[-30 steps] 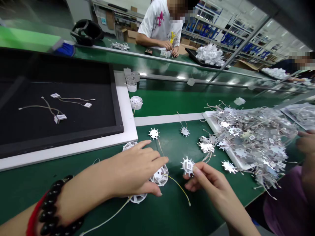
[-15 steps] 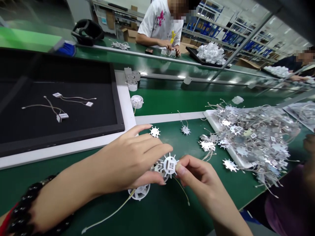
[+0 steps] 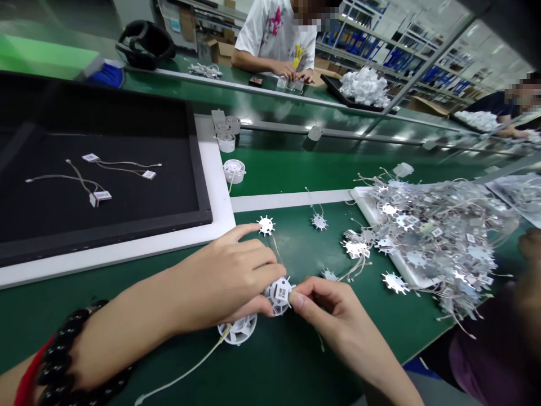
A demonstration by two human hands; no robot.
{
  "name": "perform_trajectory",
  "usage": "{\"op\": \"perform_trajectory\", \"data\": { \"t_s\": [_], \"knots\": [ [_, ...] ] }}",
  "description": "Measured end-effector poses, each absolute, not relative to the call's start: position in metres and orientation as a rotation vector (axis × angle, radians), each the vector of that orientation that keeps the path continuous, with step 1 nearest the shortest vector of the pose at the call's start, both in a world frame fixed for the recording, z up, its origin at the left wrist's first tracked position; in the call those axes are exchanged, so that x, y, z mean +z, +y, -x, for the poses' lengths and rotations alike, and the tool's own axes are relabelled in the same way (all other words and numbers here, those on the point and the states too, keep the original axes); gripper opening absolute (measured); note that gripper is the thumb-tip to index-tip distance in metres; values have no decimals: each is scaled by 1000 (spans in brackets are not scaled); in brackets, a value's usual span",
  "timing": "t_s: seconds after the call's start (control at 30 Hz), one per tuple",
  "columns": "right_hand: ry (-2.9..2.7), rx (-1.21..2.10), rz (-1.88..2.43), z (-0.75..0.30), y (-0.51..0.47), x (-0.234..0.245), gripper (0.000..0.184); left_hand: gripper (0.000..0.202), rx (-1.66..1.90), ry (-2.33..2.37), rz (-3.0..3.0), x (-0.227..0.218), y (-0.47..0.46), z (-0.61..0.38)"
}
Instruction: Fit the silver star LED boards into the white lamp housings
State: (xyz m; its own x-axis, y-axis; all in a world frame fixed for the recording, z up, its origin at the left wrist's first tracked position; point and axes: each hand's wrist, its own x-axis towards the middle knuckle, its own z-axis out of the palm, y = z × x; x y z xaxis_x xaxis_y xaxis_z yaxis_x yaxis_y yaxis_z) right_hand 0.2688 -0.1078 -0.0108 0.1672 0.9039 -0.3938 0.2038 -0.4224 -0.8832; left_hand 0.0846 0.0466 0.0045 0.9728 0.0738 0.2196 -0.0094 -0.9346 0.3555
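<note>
My right hand (image 3: 333, 313) pinches the edge of a small round metal plate (image 3: 282, 292) with spokes around its rim and a printed label. The plate lies tilted over a round white plastic housing (image 3: 276, 309). Thumb and fingers of my left hand (image 3: 236, 279) close on the housing's left side; its underside is hidden. Beneath my left hand sits another white housing (image 3: 239, 330), with a pale cable (image 3: 186, 369) running toward the front. A second spoked plate (image 3: 266, 225) lies by my left index fingertip. Farther right is another spoked plate (image 3: 319, 221) with thin wires.
Spoked plates with wires form a large pile (image 3: 443, 231) on a white foam tray at right. At left, a black tray (image 3: 105, 225) holds several wired labelled pieces. More white housings (image 3: 234, 171) stand beside it. A person (image 3: 274, 45) works across the bench.
My right hand has moved left and down, bringing the spoked plate onto the housing. My left thumb and fingers have drawn closer around the housing. The view has shifted slightly.
</note>
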Motion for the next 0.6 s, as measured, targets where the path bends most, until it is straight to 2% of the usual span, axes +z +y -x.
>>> {"op": "perform_trajectory", "data": {
  "t_s": [0.6],
  "knots": [
    [-990,1341,1804,-269,-110,-20,36,23,137,134,-2621,-4,46,-87]
  ]
}}
